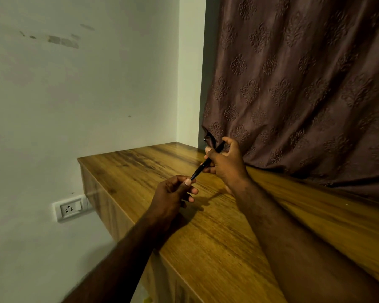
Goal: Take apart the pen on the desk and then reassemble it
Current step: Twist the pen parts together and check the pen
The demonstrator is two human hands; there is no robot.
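Head view: left hand (173, 191) sits nearest, thumb and fingertips pinching the low end of the pen (202, 166). The pen is black and slim, held in the air above the desk (217, 237), not touching it. From the left pinch its long axis runs up, away and rightward into the right hand (225, 162), whose fingers curl around the upper half; the far end pokes out past that grip. Pen looks in one piece. Likely a twist or pull along that axis, hands working opposite ways; whether undoing or closing, cannot tell. No container shows. Beyond the right grip: curtain (304, 84). Left of and below the left grip: wall socket (71, 208).
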